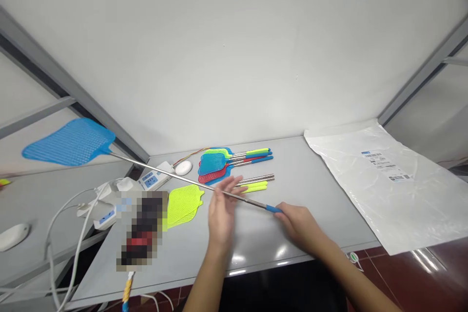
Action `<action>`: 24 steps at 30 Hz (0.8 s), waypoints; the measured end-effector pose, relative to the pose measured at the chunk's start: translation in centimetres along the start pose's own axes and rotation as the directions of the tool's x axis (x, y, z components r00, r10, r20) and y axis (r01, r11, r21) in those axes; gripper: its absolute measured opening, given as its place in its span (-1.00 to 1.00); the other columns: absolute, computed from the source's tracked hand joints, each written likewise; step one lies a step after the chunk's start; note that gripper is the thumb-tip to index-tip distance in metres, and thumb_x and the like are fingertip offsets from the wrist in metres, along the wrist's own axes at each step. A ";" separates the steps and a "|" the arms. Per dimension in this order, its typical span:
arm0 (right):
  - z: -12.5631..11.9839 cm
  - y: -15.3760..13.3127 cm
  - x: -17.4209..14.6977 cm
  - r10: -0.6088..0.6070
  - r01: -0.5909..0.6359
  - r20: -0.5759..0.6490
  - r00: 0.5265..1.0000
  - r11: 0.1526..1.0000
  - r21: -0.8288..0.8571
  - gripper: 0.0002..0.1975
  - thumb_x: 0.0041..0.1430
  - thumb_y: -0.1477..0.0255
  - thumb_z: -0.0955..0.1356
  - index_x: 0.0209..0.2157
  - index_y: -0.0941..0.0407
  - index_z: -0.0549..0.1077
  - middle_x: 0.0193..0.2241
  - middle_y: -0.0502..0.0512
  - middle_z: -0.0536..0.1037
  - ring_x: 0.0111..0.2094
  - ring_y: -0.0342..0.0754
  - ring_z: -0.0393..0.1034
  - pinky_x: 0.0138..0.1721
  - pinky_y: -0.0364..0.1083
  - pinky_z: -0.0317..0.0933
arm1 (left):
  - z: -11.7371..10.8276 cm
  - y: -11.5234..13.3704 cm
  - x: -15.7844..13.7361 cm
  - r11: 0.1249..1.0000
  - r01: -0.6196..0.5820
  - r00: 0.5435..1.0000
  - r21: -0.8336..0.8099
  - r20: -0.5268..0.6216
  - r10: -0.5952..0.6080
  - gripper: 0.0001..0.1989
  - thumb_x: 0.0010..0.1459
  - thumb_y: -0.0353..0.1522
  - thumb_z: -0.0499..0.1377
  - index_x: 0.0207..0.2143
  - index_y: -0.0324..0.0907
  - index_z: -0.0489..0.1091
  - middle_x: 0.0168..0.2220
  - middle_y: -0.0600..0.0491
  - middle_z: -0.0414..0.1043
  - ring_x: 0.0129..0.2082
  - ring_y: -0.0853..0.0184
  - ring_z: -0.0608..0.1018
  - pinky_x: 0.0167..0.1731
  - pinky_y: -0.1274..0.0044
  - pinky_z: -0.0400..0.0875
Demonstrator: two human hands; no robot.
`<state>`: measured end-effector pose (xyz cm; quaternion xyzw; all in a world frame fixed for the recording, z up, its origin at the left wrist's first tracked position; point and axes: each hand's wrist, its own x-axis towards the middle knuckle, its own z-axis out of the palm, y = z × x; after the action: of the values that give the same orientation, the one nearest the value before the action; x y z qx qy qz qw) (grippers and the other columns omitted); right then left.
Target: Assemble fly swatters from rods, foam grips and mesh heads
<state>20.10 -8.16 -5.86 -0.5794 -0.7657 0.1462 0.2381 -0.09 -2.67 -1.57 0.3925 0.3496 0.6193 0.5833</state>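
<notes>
Blue flyswatter (pixel 151 167) apparently against left hand (pixel 221 215)

Swatter pile (pixel 215 162) on table (pixel 307 180), mesh heads (pixel 183 204) front-left, power strip (pixel 150 180) left, bag (pixel 369 200) right

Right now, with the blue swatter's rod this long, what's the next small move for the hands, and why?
Probably close the left hand on the rod and push it toward the blue handle. The right hand holds the handle's end, the left's fingers look loose, and this rod looks much longer than those in the swatter pile.
</notes>
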 end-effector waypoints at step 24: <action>0.2 -0.6 -0.3 0.029 -0.042 0.114 0.993 0.994 0.105 -0.67 0.36 0.24 0.10 -0.41 0.06 0.29 -0.53 -0.02 0.42 -0.50 -0.10 0.28 -0.44 -0.13 0.03 | -5.0 3.4 2.7 0.951 -0.304 0.895 -0.058 -0.359 0.264 -0.60 0.24 -0.05 0.01 -0.43 -0.17 0.33 -0.28 0.00 0.55 -0.26 0.26 0.58 -0.14 0.36 0.36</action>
<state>19.57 -8.64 -5.81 -0.5701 -0.7584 0.2240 0.2228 -6.13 -0.16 -0.53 0.2903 0.3501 0.7762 0.4367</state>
